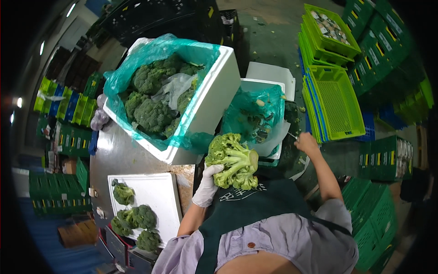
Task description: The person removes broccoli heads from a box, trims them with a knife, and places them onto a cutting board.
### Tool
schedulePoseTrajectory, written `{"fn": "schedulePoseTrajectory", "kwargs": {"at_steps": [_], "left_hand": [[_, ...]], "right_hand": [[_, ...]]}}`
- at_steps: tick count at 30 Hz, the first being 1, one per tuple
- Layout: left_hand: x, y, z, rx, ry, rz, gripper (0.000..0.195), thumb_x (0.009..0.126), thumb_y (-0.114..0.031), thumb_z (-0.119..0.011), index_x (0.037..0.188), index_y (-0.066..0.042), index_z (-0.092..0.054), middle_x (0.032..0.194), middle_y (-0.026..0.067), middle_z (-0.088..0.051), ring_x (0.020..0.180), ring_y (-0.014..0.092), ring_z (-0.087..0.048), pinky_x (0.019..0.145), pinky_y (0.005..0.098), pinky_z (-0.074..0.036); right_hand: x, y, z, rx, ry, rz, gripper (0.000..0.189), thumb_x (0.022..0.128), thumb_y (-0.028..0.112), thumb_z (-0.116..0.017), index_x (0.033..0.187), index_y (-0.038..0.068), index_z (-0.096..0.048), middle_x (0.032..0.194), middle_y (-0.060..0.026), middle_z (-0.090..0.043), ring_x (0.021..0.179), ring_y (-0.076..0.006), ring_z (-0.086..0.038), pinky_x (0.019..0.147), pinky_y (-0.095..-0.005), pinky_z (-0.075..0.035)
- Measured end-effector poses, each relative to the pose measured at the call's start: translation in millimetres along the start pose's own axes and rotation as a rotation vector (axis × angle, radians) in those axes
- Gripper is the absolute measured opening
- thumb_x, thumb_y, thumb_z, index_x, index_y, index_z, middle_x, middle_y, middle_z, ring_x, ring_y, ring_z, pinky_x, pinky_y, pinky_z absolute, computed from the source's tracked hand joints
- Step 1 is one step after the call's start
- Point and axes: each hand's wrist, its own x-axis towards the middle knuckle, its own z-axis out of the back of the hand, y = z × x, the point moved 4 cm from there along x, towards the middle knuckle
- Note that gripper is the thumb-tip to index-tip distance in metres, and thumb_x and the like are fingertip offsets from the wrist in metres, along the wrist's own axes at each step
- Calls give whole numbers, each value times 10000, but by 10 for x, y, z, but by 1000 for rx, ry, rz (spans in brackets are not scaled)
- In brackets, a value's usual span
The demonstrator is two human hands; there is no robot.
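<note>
My left hand (208,185), in a white glove, grips a large head of broccoli (232,161). The broccoli is tilted so that its pale cut stem faces right. My bare right hand (307,143) is out to the right, apart from the broccoli, closed around the handle of a small knife (292,136). Only a short bit of the metal blade shows. Before me, a white foam box (219,92) lined with green plastic film holds several broccoli heads (154,114). Between my hands and beyond them, a lower foam box (281,89) with green film contains scraps.
Small broccoli pieces (138,217) lie on a white foam lid (164,202) at left, on a metal table (109,144). Stacked lime-green crates (333,99) stand at right, with dark green crates (369,209) nearer me. Black crates (164,17) are behind the large box.
</note>
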Motion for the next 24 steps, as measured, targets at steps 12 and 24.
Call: {"fn": "schedulePoseTrajectory", "kwargs": {"at_steps": [12,24], "left_hand": [[133,88,157,-179,-47,-16,650,644,-255,-606,1227,11,-496,1123,163,-594,1006,294,-591,907,421,-482],[164,102,-9,-144,-85,5,639,713,-255,-607,1278,5,-464,1210,141,-568,1107,261,-561,971,389,-442]], "right_hand": [[-657,1020,590,559,-314,253,210,776,197,-701,833,11,-622,705,-163,-647,652,-340,-638,569,-389,-505],[-1106,1568,1200,381,-619,666,214,750,107,-700,922,40,-593,669,-117,-608,588,-274,-612,493,-362,-468]]}}
